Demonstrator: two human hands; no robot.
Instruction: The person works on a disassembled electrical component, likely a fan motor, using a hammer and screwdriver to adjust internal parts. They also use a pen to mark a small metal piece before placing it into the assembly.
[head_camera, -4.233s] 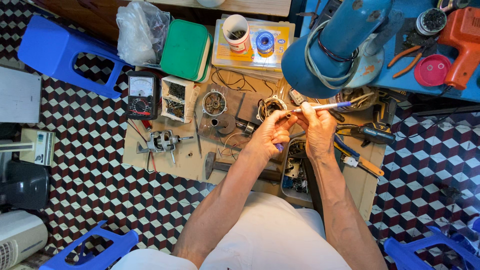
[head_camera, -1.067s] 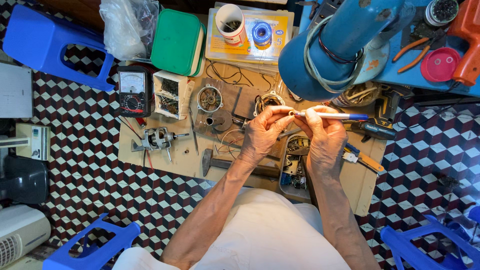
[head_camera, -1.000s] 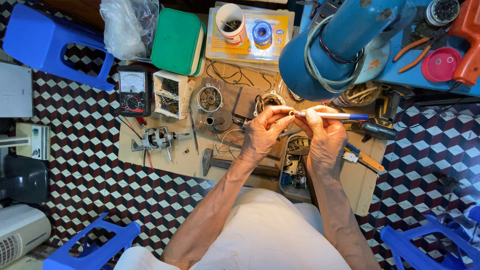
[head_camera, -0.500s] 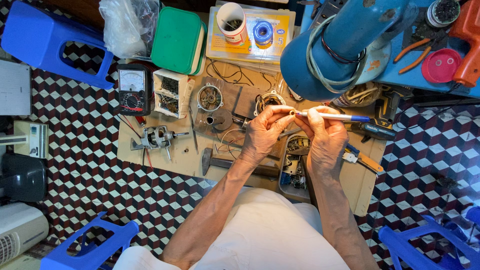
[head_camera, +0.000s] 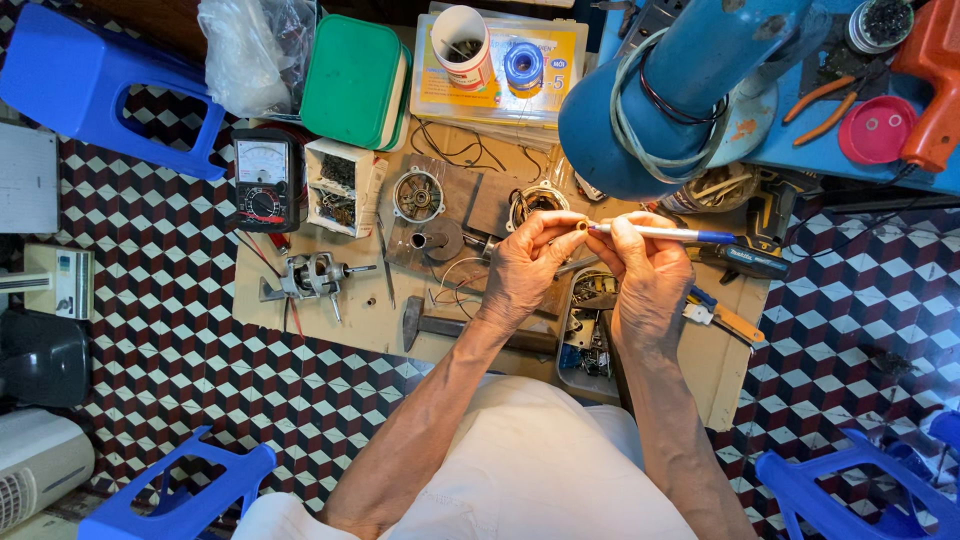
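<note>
Pen-like tool (head_camera: 660, 233) lies level, tip leftward, pinched between both hands.

Your low wooden bench (head_camera: 330, 325) sits on checkered floor tiles (head_camera: 150, 390). On it lie a multimeter (head_camera: 263, 180), a small motor rotor (head_camera: 312, 277) and a hammer (head_camera: 440, 325).

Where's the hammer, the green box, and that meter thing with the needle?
hammer (head_camera: 413, 318): head view, on its dark metal head.
green box (head_camera: 352, 66): head view, middle of its lid.
meter (head_camera: 262, 180): head view, on its front below the dial.

Head view, straight down (close overhead)
</note>
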